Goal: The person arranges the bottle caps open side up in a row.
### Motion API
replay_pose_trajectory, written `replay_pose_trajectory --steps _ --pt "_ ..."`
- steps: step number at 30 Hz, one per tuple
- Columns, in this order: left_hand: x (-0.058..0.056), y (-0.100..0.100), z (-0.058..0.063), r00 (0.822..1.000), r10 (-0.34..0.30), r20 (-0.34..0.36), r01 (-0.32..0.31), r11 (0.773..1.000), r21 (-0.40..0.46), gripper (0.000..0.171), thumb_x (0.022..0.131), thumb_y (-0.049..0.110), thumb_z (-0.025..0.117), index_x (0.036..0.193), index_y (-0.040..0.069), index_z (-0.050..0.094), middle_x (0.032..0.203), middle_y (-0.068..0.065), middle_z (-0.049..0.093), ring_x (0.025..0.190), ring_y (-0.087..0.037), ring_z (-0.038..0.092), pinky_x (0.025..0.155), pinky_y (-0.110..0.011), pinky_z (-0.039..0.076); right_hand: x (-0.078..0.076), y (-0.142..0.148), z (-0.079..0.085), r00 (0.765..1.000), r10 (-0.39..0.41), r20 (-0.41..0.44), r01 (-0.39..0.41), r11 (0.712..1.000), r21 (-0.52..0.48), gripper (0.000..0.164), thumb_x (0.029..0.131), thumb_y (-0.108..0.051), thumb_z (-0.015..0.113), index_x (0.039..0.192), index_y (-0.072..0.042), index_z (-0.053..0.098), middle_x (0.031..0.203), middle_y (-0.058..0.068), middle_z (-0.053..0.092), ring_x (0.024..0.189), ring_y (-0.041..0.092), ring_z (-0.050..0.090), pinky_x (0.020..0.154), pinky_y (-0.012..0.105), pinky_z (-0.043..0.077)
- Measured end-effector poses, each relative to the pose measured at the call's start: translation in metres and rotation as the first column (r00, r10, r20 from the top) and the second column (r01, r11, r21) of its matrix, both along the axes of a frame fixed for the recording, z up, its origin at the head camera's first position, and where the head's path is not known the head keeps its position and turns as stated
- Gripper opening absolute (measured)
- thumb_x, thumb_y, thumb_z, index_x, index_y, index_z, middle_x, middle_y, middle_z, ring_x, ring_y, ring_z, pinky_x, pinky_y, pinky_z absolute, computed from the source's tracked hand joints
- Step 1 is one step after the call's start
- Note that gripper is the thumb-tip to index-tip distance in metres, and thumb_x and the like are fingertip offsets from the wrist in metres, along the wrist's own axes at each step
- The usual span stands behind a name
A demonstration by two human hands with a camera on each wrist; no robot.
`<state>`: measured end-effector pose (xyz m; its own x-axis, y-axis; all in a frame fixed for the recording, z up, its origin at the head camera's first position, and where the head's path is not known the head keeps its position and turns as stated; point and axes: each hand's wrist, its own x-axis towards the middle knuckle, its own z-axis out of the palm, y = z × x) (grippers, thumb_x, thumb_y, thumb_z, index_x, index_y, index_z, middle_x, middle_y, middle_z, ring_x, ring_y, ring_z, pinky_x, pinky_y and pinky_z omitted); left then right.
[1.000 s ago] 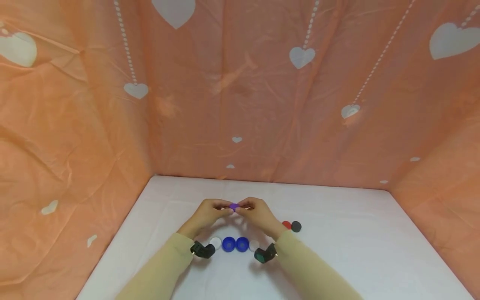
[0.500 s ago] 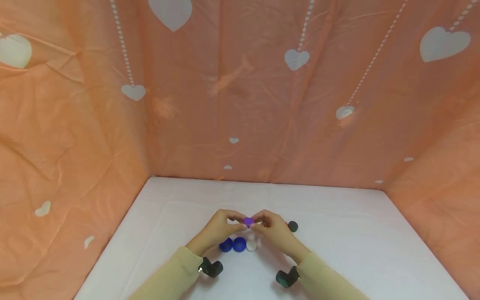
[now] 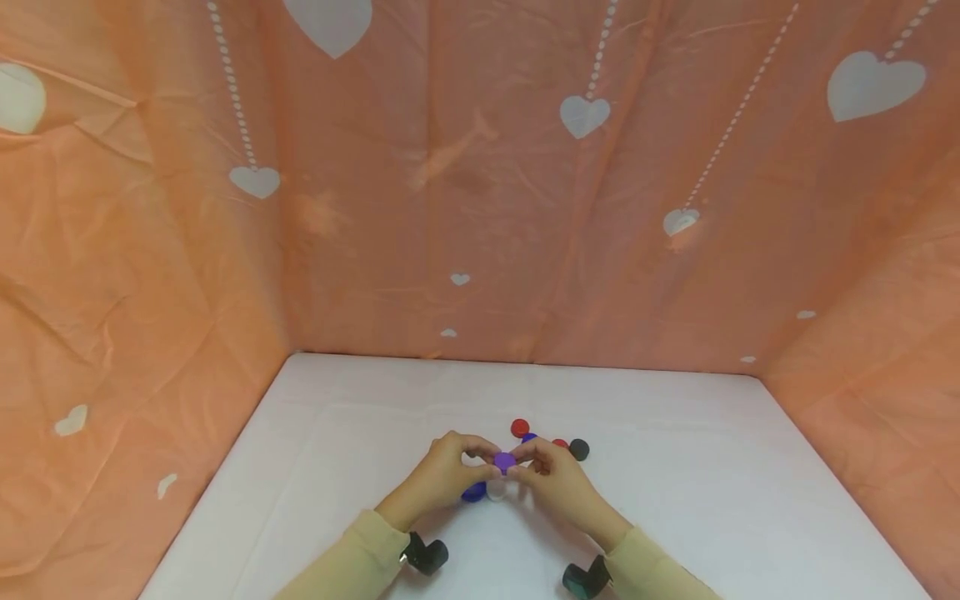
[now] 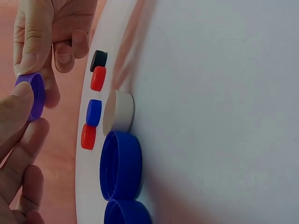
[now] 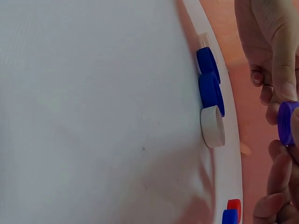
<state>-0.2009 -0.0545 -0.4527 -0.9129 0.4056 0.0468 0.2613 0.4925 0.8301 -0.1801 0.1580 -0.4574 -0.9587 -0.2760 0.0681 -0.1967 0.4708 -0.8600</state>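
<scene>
A purple bottle cap (image 3: 504, 462) is held above the table between both hands. My left hand (image 3: 444, 477) pinches its left edge with thumb and fingers. On the opposite edge my right hand (image 3: 564, 487) pinches it the same way. The left wrist view shows the ribbed side and hollow inside of the purple cap (image 4: 38, 95). Below the hands stand a large blue cap (image 3: 474, 492) and a white cap (image 3: 496, 491), both partly covered in the head view. A second large blue cap (image 4: 125, 213) shows in the left wrist view.
Beyond the hands lie a red cap (image 3: 520, 427), a small blue cap (image 3: 529, 437), another red cap (image 3: 559, 443) and a black cap (image 3: 579, 450). Orange cloth walls (image 3: 495, 250) with hearts enclose the white table (image 3: 360, 400).
Both hands have moved right and nearer to me, carrying the purple cap. A red cap and a small blue cap beyond them have come into view. The head view has shifted slightly.
</scene>
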Motion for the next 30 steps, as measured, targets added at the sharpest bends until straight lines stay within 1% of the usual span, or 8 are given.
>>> replay_pose_trajectory --steps 3,5,11,17,25,30 --pt "0.001 -0.001 0.000 1.000 0.002 -0.006 -0.002 1.000 0.000 0.016 0.084 0.032 0.075 0.100 0.029 0.074 0.087 0.020 0.064 0.104 -0.019 0.048 0.092 -0.058 0.031 0.004 -0.003 0.007 1.000 -0.004 0.016 0.004 1.000 0.003 0.015 0.091 -0.017 0.068 0.105 -0.010 0.066 0.093 -0.001 0.065 0.075 0.018 0.055 0.062 0.024 0.042" --pt "0.002 -0.001 -0.001 1.000 0.006 -0.005 -0.006 1.000 -0.001 0.016 0.084 0.031 0.076 0.099 0.030 0.074 0.087 0.020 0.064 0.105 -0.019 0.047 0.092 -0.058 0.030 0.004 -0.004 0.008 0.999 -0.008 0.033 0.008 1.000 -0.002 0.015 0.091 -0.015 0.068 0.105 -0.010 0.066 0.095 0.001 0.065 0.076 0.020 0.055 0.063 0.024 0.043" --pt "0.003 -0.001 -0.001 1.000 0.018 0.002 -0.018 1.000 0.001 0.016 0.084 0.031 0.076 0.099 0.030 0.074 0.087 0.020 0.064 0.106 -0.019 0.047 0.092 -0.058 0.031 -0.002 0.000 -0.004 1.000 0.001 0.029 -0.001 1.000 0.006 0.019 0.090 -0.026 0.069 0.106 -0.016 0.066 0.096 -0.004 0.065 0.078 0.016 0.055 0.065 0.025 0.044" --pt "0.002 -0.002 -0.003 1.000 0.011 -0.021 -0.010 1.000 0.012 0.016 0.085 0.032 0.074 0.101 0.027 0.073 0.088 0.020 0.065 0.108 -0.021 0.049 0.094 -0.059 0.030 -0.003 -0.001 -0.008 1.000 0.012 -0.002 -0.012 1.000 -0.001 0.024 0.090 -0.031 0.068 0.108 -0.016 0.064 0.099 -0.004 0.066 0.079 0.016 0.059 0.068 0.026 0.047" --pt "0.000 -0.001 -0.004 1.000 0.000 -0.022 0.002 0.999 0.049 0.018 0.087 0.032 0.073 0.102 0.022 0.073 0.090 0.016 0.067 0.105 -0.019 0.056 0.093 -0.053 0.037 -0.004 0.000 -0.009 1.000 0.012 -0.005 -0.012 1.000 -0.003 0.023 0.092 -0.032 0.066 0.108 -0.015 0.064 0.099 -0.003 0.066 0.081 0.016 0.061 0.073 0.027 0.047" --pt "0.001 0.000 -0.004 1.000 0.008 -0.009 -0.008 0.998 0.054 0.018 0.089 0.033 0.070 0.102 0.021 0.073 0.091 0.014 0.065 0.098 -0.017 0.055 0.088 -0.047 0.041 -0.004 0.000 -0.009 1.000 0.014 0.000 -0.014 0.999 -0.031 0.020 0.093 -0.030 0.065 0.106 -0.014 0.064 0.097 -0.002 0.066 0.083 0.018 0.062 0.074 0.027 0.049"
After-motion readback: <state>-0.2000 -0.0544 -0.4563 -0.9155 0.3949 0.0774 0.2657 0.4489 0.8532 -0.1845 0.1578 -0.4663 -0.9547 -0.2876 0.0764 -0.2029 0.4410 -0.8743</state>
